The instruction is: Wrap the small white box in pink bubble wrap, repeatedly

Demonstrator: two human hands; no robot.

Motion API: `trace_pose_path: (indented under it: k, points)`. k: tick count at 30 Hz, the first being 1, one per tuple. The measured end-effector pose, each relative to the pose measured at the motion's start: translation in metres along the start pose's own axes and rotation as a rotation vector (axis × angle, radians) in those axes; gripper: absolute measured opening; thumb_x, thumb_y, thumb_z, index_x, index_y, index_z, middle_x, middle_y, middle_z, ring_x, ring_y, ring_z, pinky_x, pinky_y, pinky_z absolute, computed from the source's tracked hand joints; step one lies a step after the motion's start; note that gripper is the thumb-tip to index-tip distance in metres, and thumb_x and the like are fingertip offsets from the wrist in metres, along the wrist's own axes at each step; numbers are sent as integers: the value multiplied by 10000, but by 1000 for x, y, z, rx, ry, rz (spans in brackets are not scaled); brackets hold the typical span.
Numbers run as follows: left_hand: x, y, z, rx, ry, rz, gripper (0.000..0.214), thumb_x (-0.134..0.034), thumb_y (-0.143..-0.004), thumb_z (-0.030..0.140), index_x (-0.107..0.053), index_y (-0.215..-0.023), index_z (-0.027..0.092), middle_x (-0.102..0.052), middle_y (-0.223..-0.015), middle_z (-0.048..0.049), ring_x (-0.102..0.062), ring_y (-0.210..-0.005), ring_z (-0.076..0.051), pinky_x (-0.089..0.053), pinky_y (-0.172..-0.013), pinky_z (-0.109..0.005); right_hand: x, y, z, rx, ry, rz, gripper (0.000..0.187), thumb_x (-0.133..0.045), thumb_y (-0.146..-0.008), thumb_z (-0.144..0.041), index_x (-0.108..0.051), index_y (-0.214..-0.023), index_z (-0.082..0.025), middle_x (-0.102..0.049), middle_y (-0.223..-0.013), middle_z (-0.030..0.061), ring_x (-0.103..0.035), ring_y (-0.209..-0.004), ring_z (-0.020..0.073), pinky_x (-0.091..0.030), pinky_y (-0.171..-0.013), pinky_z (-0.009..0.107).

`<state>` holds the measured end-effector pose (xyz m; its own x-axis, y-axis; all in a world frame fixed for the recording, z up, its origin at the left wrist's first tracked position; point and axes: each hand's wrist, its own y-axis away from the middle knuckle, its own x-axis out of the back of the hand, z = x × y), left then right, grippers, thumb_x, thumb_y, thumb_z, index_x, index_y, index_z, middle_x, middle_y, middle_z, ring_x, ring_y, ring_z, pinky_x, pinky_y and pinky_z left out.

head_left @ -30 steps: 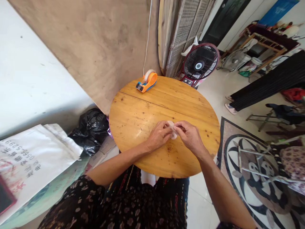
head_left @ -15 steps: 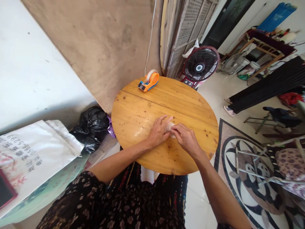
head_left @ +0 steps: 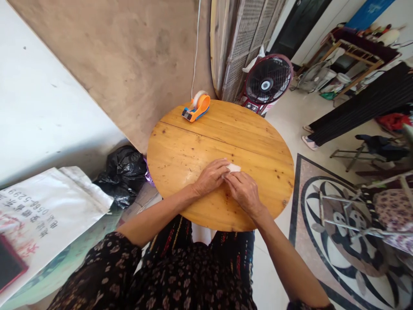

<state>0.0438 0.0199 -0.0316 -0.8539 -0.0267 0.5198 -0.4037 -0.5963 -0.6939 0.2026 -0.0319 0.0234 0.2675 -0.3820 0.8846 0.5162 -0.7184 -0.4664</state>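
From where I stood, a person in a dark, flower-printed top was bent over a round wooden table (head_left: 180, 146), both bare hands meeting a little right of its middle. Between the fingertips was a small, pale, thin scrap (head_left: 233, 168) — paper or film, I couldn't tell which. The left hand (head_left: 211, 177) held it from the left, fingers drawn close together over that end; the right hand (head_left: 243, 193) came in from the near right, its fingers pinched narrow along the edge closest to the body.

What showed of the scrap jutted past the fingers, away from the person and towards the right, its visible length running roughly from left to right. Neither hand was clearly nearer: both touched it, and their fingertips touched each other (the covered part was hidden from me).

An orange and blue tape dispenser (head_left: 196, 106) stood at the table's far edge, well apart from the hands. Beyond the table — on the right — stood a dark red fan (head_left: 267, 84).
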Motion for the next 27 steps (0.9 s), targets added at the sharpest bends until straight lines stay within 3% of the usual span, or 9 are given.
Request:
trace_pose_path:
  k: [7,11,18,23,27]
  points:
    - [4,0,-1,-37,-97,-76,219,-472,-891,129,-639,-1032,145,-637,-1167,-134,-550,-1179,-222,-465,-1018,-416,-9,9,-3,-35,-2,11,164,-509,-925,-186,-667,-972,-185,-712,-922,67,-574,-857,207,-438,-793,348]
    - [3,0,-2,-46,-133,-72,190,-502,-911,192,-658,-1017,170,-651,-1136,-112,-575,-1124,-223,-481,-978,-409,-7,22,-6,-49,-94,14,205,-543,-902,-202,-637,-1081,-169,-701,-1046,84,-577,-998,236,-453,-868,379]
    - [3,1,-5,-71,-113,-47,191,-560,-856,139,-684,-995,184,-638,-1154,-103,-549,-1147,-231,-487,-958,-419,7,51,7,-198,-217,164,238,-539,-866,-126,-631,-1070,-208,-673,-1119,93,-606,-1004,225,-489,-864,399]
    - [5,-1,-3,-84,-136,-71,189,-571,-842,134,-692,-974,193,-637,-1156,-108,-558,-1142,-232,-488,-961,-447,2,49,27,-187,-138,49,344,-509,-853,-117,-599,-1177,-186,-578,-1294,138,-548,-1149,271,-478,-947,442]
    - [9,-4,-4,-105,-162,-149,177,-574,-864,177,-688,-997,198,-576,-1273,-120,-504,-1236,-254,-461,-1011,-476,-8,39,32,-123,-77,-66,369,-488,-883,-158,-556,-1245,-169,-483,-1404,159,-478,-1250,292,-452,-995,454]
